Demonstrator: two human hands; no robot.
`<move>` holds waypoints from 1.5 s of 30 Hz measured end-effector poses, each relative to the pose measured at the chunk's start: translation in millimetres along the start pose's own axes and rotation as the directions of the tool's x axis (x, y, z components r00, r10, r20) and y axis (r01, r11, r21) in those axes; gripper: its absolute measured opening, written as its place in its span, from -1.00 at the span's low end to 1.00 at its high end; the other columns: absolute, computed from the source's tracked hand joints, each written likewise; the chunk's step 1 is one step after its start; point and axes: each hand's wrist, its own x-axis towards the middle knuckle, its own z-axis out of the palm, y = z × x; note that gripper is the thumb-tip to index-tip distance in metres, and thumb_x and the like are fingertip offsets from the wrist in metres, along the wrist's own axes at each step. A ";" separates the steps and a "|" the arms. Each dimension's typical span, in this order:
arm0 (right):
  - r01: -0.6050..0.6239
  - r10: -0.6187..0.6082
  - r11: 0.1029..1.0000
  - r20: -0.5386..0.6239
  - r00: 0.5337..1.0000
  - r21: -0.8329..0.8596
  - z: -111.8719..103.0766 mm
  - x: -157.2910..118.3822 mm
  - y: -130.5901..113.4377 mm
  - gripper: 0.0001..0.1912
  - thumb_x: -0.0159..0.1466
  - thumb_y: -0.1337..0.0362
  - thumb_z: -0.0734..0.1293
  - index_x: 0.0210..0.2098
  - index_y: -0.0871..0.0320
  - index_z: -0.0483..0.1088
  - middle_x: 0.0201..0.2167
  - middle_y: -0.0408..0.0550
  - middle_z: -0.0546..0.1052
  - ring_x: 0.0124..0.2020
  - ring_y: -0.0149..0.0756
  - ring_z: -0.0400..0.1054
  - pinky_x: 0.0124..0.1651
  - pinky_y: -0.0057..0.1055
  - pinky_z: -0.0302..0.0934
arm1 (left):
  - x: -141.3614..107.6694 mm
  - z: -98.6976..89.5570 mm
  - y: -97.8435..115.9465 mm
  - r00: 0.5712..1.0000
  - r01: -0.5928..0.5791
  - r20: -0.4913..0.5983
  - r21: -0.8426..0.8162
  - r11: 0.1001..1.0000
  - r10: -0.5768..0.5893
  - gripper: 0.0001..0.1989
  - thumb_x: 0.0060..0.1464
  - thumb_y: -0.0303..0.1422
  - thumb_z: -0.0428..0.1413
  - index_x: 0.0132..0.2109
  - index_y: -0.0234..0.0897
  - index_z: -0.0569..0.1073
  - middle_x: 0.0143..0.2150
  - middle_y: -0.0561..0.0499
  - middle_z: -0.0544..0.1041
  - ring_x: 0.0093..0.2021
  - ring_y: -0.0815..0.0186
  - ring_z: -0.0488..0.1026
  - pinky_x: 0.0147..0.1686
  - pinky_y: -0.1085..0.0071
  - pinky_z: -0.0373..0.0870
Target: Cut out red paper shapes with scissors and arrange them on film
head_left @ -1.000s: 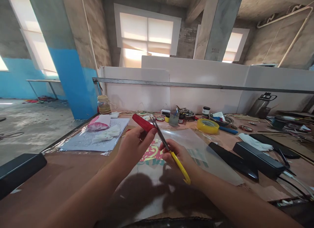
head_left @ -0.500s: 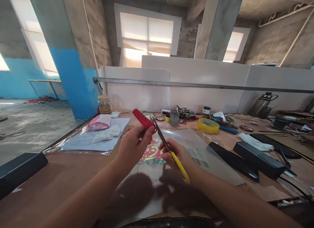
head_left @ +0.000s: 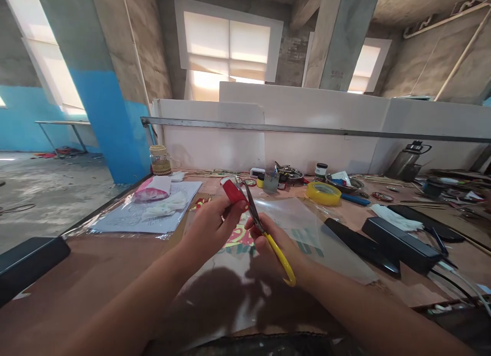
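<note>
While the red strip (head_left: 233, 192) slants up-left, the scissors (head_left: 273, 246) point likewise.

The left hand (head_left: 205, 224) pinches a red piece (head_left: 233, 191) over the desk (head_left: 88, 266); the right hand (head_left: 288, 243) holds yellow-handled scissors (head_left: 278, 251). A jar (head_left: 160, 161) stands at the desk's far left corner.

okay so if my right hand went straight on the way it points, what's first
Probably the red strip in your left hand, right by the scissor blades, though depth is unclear.

Head view, facing forward, down across worktable (head_left: 103, 256).
</note>
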 end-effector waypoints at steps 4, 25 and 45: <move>0.006 -0.006 1.000 -0.044 0.999 0.002 0.9 0.1 -0.2 -0.42 0.23 -0.30 0.23 -0.11 0.07 0.30 -0.28 -0.09 0.33 -0.31 -0.27 0.20 -0.25 -0.35 0.17 | -0.4 -0.3 -0.1 1.000 0.000 0.017 -0.003 1.000 0.000 -0.64 0.31 -0.18 -0.05 -0.43 -0.24 0.31 -0.54 0.12 0.36 -0.53 0.39 0.27 -0.48 0.44 0.14; -0.097 0.097 0.995 0.013 0.995 -0.013 -5.1 3.8 -11.5 -0.41 0.18 -0.31 0.29 -0.21 0.11 0.31 -0.41 -0.17 0.27 -0.42 -0.36 0.07 -0.38 -0.41 0.01 | 2.2 -9.5 -6.9 0.993 0.043 0.113 -0.038 0.998 -0.039 -0.59 0.34 -0.14 -0.11 -0.43 -0.25 0.30 -0.54 0.12 0.33 -0.53 0.40 0.25 -0.51 0.44 0.12; -0.100 0.100 0.992 0.004 0.995 0.074 0.1 4.1 -9.5 -0.52 0.22 -0.19 0.33 -0.24 0.12 0.31 -0.48 -0.23 0.24 -0.50 -0.43 0.02 -0.45 -0.46 -0.06 | 2.4 -9.4 -4.5 0.996 0.040 0.078 -0.033 0.999 -0.037 -0.59 0.36 -0.14 -0.15 -0.43 -0.23 0.24 -0.55 0.14 0.30 -0.53 0.39 0.24 -0.49 0.42 0.10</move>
